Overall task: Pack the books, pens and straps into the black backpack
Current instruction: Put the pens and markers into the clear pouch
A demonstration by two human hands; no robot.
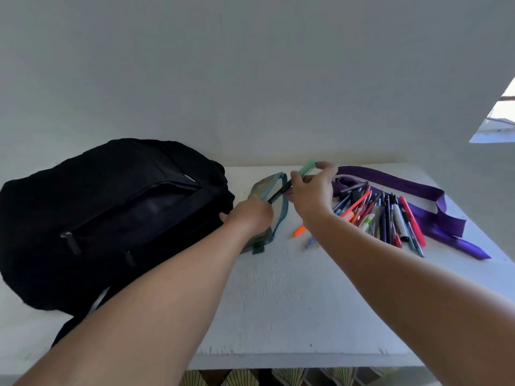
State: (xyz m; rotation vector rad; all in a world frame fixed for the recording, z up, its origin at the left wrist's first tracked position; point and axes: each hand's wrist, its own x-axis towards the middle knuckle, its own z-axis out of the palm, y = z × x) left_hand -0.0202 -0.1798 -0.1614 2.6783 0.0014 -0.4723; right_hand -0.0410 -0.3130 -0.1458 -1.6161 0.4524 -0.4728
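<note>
On the white table, toward its far edge and between the black backpack on the left and a heap of pens on the right, lies a see-through pouch with teal edging. Its mouth faces up and is held apart. The left hand reaches in from the near left and grips the near side of the pouch, fingers curled down over its edge; the thumb is hidden behind the hand, so how the pinch is made is hard to tell. The right hand comes in from the near right and holds a dark pen with a mint-green cap between curled fingers and thumb, the cap end pointing to the far right and the dark tip slanting down toward the pouch opening, close to the left hand. Whether the tip is already inside the pouch or just at its rim cannot be made out.

Just right of that hand the loose pens fan out across the table, red, orange, blue, purple and black among them, with an orange pen and a small blue one lying a little apart on the near left of the heap. A purple strap curls around the far and right sides of the pens, its ends trailing toward the near right. The backpack lies slumped on its side, touching the pouch's left edge, with zip pulls showing on its front pocket. A pale wall rises behind the table
</note>
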